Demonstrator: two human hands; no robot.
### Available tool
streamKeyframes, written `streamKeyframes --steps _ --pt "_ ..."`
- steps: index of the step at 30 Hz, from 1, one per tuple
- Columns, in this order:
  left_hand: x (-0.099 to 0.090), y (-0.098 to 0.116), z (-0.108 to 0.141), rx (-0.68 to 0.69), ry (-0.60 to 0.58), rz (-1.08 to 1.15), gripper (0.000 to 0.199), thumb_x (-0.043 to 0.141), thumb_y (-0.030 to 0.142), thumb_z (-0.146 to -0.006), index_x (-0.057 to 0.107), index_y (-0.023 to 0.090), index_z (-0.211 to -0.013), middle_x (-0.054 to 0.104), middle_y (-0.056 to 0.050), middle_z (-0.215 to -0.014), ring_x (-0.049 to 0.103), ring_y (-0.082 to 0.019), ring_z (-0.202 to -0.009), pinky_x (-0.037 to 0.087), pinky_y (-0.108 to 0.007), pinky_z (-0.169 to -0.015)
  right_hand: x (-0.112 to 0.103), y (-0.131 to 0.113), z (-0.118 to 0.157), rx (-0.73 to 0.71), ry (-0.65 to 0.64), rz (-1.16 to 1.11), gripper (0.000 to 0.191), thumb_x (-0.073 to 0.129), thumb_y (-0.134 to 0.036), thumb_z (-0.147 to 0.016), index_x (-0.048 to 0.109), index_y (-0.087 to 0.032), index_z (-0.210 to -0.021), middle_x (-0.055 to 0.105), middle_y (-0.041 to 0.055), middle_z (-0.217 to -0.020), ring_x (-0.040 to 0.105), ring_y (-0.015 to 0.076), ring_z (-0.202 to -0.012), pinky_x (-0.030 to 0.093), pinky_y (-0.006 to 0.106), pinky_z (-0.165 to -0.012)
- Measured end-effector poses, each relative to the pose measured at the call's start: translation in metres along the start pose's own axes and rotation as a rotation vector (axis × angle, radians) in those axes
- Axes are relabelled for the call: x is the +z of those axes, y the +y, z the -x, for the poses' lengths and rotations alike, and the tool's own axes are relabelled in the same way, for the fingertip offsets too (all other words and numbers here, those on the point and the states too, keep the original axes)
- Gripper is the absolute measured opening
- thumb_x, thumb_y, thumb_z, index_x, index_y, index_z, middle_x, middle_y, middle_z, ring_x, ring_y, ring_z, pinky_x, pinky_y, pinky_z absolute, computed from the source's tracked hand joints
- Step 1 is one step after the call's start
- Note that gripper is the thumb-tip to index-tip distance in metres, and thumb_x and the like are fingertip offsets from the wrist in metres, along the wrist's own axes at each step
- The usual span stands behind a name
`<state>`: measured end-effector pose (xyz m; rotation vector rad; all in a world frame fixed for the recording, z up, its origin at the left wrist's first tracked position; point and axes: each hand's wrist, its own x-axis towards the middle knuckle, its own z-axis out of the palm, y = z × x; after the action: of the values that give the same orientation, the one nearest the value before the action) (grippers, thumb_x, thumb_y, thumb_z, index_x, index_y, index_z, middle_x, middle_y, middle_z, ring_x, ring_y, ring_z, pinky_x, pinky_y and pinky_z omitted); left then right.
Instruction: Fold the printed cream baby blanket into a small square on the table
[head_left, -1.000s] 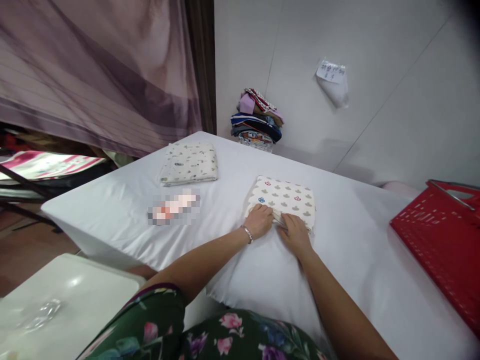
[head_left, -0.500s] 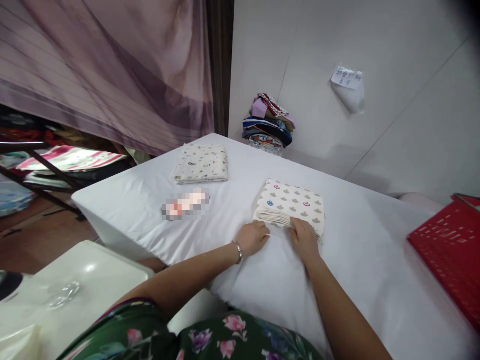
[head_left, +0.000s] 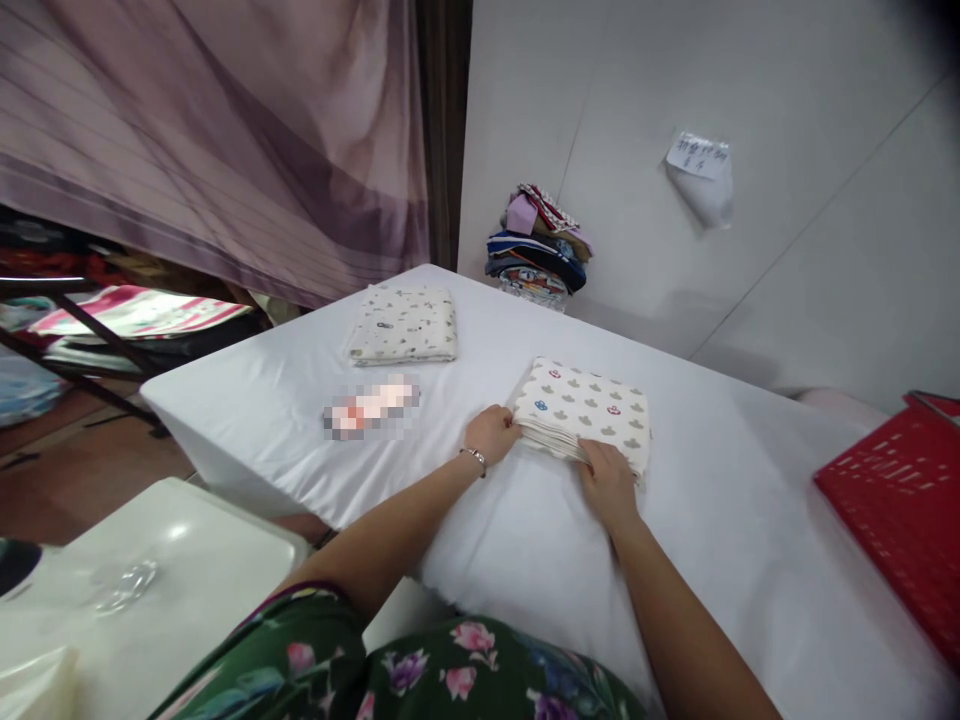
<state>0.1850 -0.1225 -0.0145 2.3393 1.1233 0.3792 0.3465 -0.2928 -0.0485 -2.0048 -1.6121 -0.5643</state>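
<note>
A folded cream cloth (head_left: 589, 400) with grey, red and blue printed motifs lies flat on the white-covered table (head_left: 720, 470). Its layered front edge faces me. At the left front corner, my left hand (head_left: 491, 436) is closed with its fingertips on the edge. My right hand (head_left: 607, 482) grips the front edge nearer the right corner, thumb on the layers. A second folded cloth (head_left: 405, 325), white with small dark prints, rests further back on the left. In front of it lies a small blurred item (head_left: 371, 408) that I cannot make out.
At the right end stands a red plastic basket (head_left: 892, 490). Stacked clothes (head_left: 536, 245) stand behind the table by the wall. A white plastic surface (head_left: 187, 540) is at lower left, and a pinkish curtain (head_left: 300, 130) hangs at the back left.
My left hand has moved up and slightly left, from in front of the cloth to its left front corner. My right hand stays on the front edge.
</note>
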Motion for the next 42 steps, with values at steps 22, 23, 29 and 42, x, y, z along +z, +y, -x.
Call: streamKeyframes --steps 22,23,29,42 --pt "0.006 -0.006 -0.008 0.159 0.054 0.063 0.020 0.045 0.016 -0.075 0.060 0.022 -0.087 0.056 -0.001 -0.096 0.055 -0.012 -0.074 0.044 -0.025 -0.069 -0.003 -0.008 -0.002 0.023 -0.069 -0.014 0.027 0.047 -0.014 -0.080 0.059 -0.017 -0.104 0.060 0.0084 -0.100 0.049 0.0217 -0.093 0.038 0.035 -0.081" --pt "0.006 -0.009 -0.009 0.155 0.054 0.097 0.020 0.045 0.016 -0.075 0.060 0.022 -0.086 0.056 0.000 -0.095 0.055 -0.011 -0.072 0.044 -0.025 -0.068 -0.003 -0.009 -0.002 0.029 -0.072 -0.016 0.027 0.046 -0.013 -0.080 0.059 -0.018 -0.104 0.060 0.0082 -0.100 0.049 0.0217 -0.093 0.038 0.035 -0.081" --pt "-0.007 -0.009 -0.009 0.235 0.079 0.152 0.022 0.050 0.014 -0.069 0.064 0.022 -0.084 0.060 -0.001 -0.093 0.056 -0.015 -0.085 0.046 -0.027 -0.079 -0.001 -0.010 -0.004 0.043 -0.085 -0.030 0.027 0.048 -0.011 -0.078 0.060 -0.018 -0.102 0.059 0.0085 -0.099 0.048 0.0215 -0.090 0.039 0.034 -0.079" --pt "0.037 0.009 -0.018 0.617 0.056 -0.357 0.047 0.031 0.043 -0.089 0.041 0.024 -0.131 0.036 -0.003 -0.140 0.025 -0.022 -0.131 0.017 -0.045 -0.108 -0.032 -0.009 -0.001 0.020 -0.051 -0.128 0.031 0.045 -0.014 -0.081 0.056 -0.016 -0.110 0.055 0.0111 -0.115 0.046 0.0199 -0.106 0.037 0.037 -0.092"
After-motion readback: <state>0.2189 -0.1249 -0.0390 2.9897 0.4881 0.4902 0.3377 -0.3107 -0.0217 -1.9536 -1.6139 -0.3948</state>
